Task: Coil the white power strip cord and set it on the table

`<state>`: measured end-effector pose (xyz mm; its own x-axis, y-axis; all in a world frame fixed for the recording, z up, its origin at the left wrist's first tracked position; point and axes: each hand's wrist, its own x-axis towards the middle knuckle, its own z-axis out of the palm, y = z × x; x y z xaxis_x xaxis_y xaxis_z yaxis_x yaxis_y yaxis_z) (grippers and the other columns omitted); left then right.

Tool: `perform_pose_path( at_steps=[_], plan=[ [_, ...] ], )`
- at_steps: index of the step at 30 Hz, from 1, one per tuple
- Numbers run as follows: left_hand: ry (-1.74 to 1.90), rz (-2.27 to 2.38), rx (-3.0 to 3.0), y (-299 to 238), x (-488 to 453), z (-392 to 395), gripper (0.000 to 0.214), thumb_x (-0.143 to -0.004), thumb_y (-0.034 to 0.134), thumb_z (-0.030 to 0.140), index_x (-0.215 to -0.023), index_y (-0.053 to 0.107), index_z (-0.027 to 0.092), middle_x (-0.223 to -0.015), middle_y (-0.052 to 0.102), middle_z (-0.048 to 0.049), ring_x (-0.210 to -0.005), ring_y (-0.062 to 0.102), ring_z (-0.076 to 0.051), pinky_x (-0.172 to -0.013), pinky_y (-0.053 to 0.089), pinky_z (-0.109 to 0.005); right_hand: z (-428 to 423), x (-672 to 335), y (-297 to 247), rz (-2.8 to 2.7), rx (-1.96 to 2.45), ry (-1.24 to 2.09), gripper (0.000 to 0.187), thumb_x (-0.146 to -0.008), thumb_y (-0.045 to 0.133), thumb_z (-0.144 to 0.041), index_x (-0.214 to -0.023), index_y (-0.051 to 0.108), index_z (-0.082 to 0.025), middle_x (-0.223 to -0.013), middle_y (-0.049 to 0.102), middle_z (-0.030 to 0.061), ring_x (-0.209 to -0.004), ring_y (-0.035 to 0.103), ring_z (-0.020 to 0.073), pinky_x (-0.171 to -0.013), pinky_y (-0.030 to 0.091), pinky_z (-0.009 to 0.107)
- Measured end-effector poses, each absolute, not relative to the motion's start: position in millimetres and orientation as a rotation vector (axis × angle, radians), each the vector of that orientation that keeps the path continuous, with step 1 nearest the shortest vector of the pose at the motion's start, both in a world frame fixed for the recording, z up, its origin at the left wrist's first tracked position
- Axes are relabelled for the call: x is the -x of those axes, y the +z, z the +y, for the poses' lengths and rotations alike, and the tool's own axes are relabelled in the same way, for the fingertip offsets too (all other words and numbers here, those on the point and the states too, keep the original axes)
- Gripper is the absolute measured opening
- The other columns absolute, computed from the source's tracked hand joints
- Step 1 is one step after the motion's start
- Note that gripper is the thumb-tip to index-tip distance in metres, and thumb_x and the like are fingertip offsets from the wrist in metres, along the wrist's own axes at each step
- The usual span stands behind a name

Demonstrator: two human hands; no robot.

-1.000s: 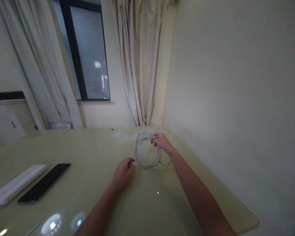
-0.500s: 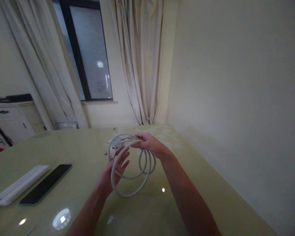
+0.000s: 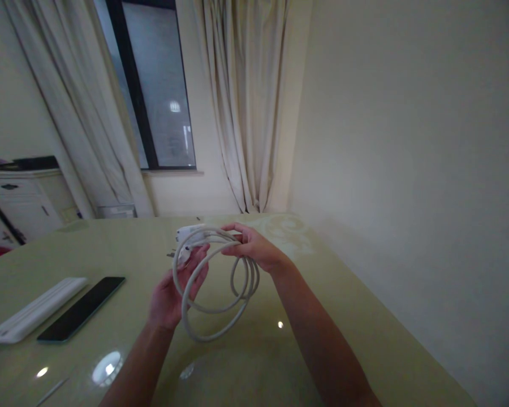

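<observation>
A coil of off-white cable (image 3: 212,338) hangs in several loops above the table. My right hand (image 3: 254,247) pinches the bundled loops at their top, thumb below and fingers above. A white plug (image 3: 184,254) with metal prongs pointing left is at the far left side of the coil, and a white block (image 3: 189,231) is against it. My left hand (image 3: 169,297) reaches up behind the near loop, its fingers closed around the plug's lower part. The loops partly cover those fingers.
On the glossy greenish table (image 3: 246,373), a long white bar (image 3: 38,311) lies at left beside a flat black slab (image 3: 82,311). A thin pale stick (image 3: 53,391) is near the front edge. A wall (image 3: 407,169) bounds the right side.
Both hands and the coil have shifted slightly left. My left hand has turned, and its fingers have drawn together at the plug. The white block shows more above the loops.
</observation>
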<state>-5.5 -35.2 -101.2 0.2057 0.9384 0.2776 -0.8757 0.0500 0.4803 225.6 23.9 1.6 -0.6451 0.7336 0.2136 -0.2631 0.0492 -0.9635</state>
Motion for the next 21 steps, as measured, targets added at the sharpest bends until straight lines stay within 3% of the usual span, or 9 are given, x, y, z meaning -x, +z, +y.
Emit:
perform_pose_path(
  at_steps=[2, 5, 10, 14, 17, 21],
  plan=[
    [1.417, 0.281, -0.704, -87.5, 0.9, -31.9, 0.041, -0.103, 0.052, 0.023, -0.142, 0.067, 0.021, -0.155, 0.061, -0.0098, -0.135, 0.064, -0.018, -0.113, 0.051, -0.029, 22.9, -225.1, 2.6, -1.583, 0.489, 1.671, 0.064, -0.059, 0.1, -0.031, -0.11, 0.063, -0.023, -0.088, 0.073, -0.0045, -0.077, 0.067, 0.0115, -0.072, 0.05, 0.023],
    [1.419, 0.476, -0.854, -55.8, -9.2, -21.6, 0.035, -0.102, 0.062, 0.032, -0.135, 0.071, 0.024, -0.154, 0.062, -0.009, -0.133, 0.065, -0.024, -0.105, 0.059, -0.037, 23.0, -227.2, 4.8, -1.549, 0.501, 1.59, 0.059, -0.059, 0.099, -0.035, -0.101, 0.059, -0.023, -0.078, 0.068, -0.0071, -0.067, 0.058, 0.0093, -0.062, 0.041, 0.02],
    [1.467, 0.733, -0.886, -11.1, -23.2, 3.3, 0.032, -0.095, 0.072, 0.044, -0.111, 0.08, 0.017, -0.121, 0.08, -0.0134, -0.096, 0.078, -0.023, -0.087, 0.063, -0.033, 29.1, -235.7, 8.2, -1.444, 0.514, 1.392, 0.049, -0.064, 0.097, -0.039, -0.084, 0.056, -0.021, -0.066, 0.053, -0.0103, -0.055, 0.04, 0.0067, -0.052, 0.027, 0.022],
    [1.337, 0.705, -0.972, -12.9, -35.9, 12.3, 0.039, -0.09, 0.079, 0.041, -0.123, 0.077, 0.02, -0.133, 0.075, -0.0135, -0.112, 0.076, -0.028, -0.094, 0.06, -0.037, 32.6, -240.8, 8.9, -1.407, 0.539, 1.342, 0.05, -0.067, 0.094, -0.043, -0.078, 0.049, -0.023, -0.061, 0.044, -0.0116, -0.05, 0.031, 0.0065, -0.048, 0.021, 0.024],
    [1.175, 0.536, -1.008, -23.5, -50.5, 11.8, 0.041, -0.094, 0.075, 0.045, -0.128, 0.075, 0.023, -0.14, 0.072, -0.0133, -0.127, 0.069, -0.03, -0.103, 0.055, -0.04, 30.9, -243.3, 9.3, -1.527, 0.561, 1.261, 0.049, -0.071, 0.091, -0.046, -0.075, 0.048, -0.023, -0.058, 0.042, -0.0117, -0.051, 0.03, 0.0075, -0.049, 0.021, 0.024],
    [1.204, 0.389, -0.971, -26.4, -69.1, 6.8, 0.028, -0.098, 0.069, 0.043, -0.11, 0.08, 0.02, -0.116, 0.08, -0.0097, -0.111, 0.074, -0.025, -0.098, 0.056, -0.033, 21.4, -244.5, 13.6, -1.795, 0.604, 1.133, 0.049, -0.073, 0.09, -0.048, -0.076, 0.048, -0.023, -0.064, 0.046, -0.0097, -0.058, 0.038, 0.0099, -0.055, 0.029, 0.025]
  ],
)
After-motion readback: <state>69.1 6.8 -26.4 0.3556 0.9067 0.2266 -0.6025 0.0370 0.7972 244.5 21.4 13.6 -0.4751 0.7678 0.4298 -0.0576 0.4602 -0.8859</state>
